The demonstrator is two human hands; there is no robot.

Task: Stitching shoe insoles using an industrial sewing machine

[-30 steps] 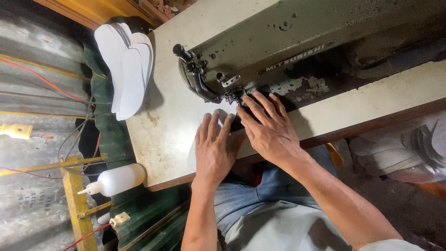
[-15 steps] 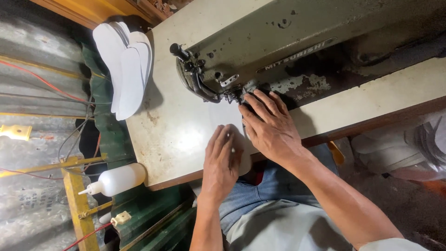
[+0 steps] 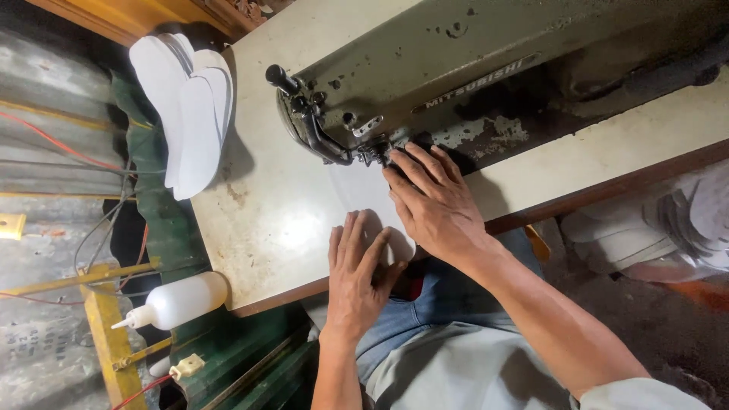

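Note:
A pale flat piece of material point(image 3: 363, 191) lies on the worn table point(image 3: 266, 220) under the needle area of a green sewing machine point(image 3: 425, 68). My right hand point(image 3: 434, 203) lies flat on the piece, fingertips touching the presser foot area point(image 3: 376, 152). My left hand point(image 3: 357, 267) presses flat on the near end of the piece, close to the table's front edge. Neither hand grips anything.
A stack of white sole-shaped pieces point(image 3: 186, 106) rests at the table's far left end. A white squeeze bottle point(image 3: 176, 301) lies below the table edge near a yellow frame point(image 3: 99, 319). More pale cut pieces point(image 3: 668, 228) are piled on the floor at right.
My left hand has slid back along the piece toward the table's front edge. My right hand has stayed by the needle.

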